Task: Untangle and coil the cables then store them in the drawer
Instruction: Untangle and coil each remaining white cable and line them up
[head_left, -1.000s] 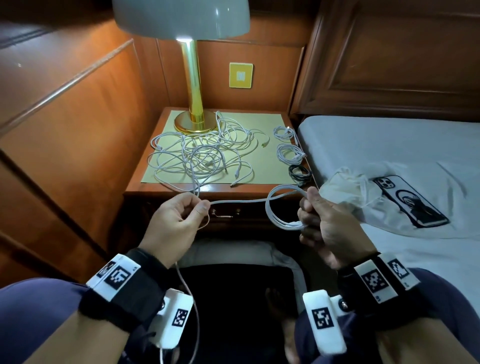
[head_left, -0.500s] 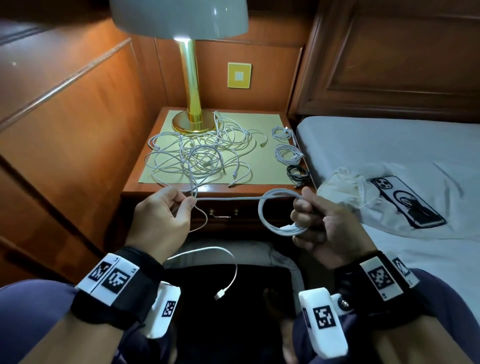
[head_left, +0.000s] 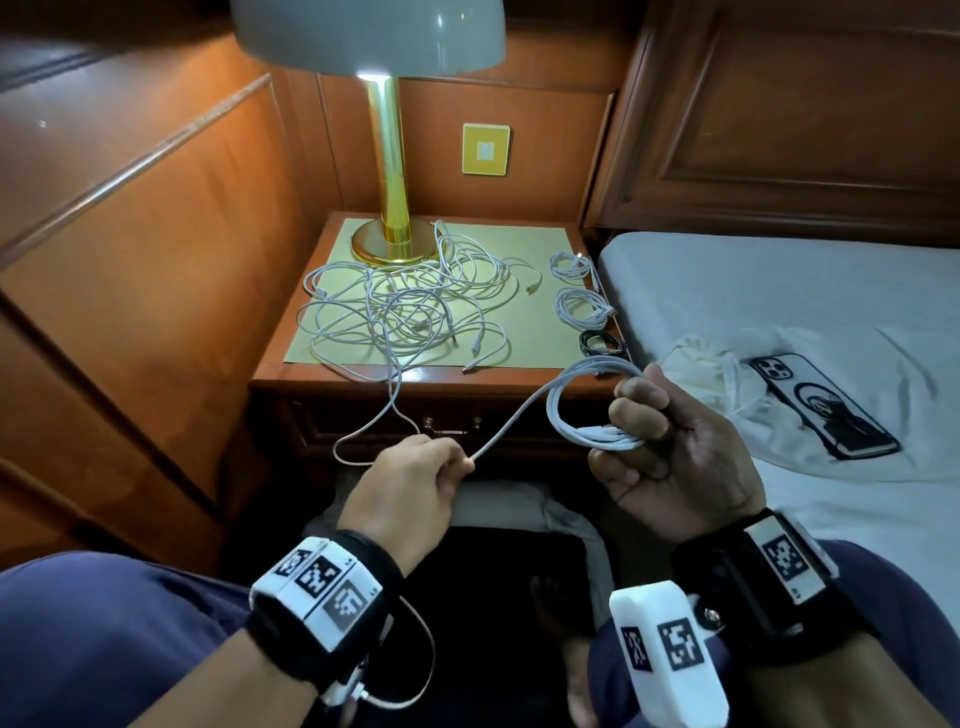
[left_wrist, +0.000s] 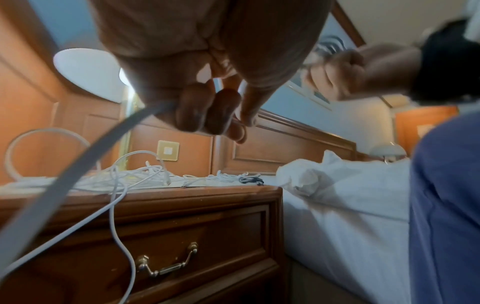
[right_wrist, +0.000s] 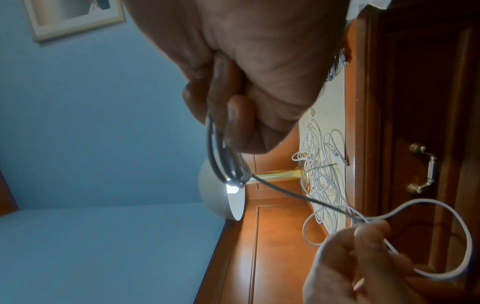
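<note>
A white cable (head_left: 511, 422) runs between my two hands in front of the nightstand. My right hand (head_left: 641, 415) grips a small coil (head_left: 587, 402) of its loops, also seen dark against the wall (right_wrist: 223, 156). My left hand (head_left: 441, 462) pinches the same cable's straight run (right_wrist: 337, 209) lower down; a loop (head_left: 363, 441) hangs to its left. A tangled heap of white cables (head_left: 410, 306) lies on the yellow mat (head_left: 540, 332). Two coiled white cables (head_left: 571, 262) (head_left: 582, 306) and a coiled black one (head_left: 602, 343) lie at the mat's right edge. The drawer (left_wrist: 166, 246) below is closed, with a brass handle (left_wrist: 166, 265).
A brass lamp (head_left: 387, 171) with a pale shade stands at the back of the nightstand (head_left: 332, 382). To the right is a bed (head_left: 779, 280) with a phone (head_left: 826, 405) and a crumpled white bag (head_left: 711, 374). Wood panelling closes the left side.
My left hand has dropped lower and nearer to me, sliding along the cable. My right hand has risen slightly and its coil has gained loops. The cable's loose plug end no longer hangs in view.
</note>
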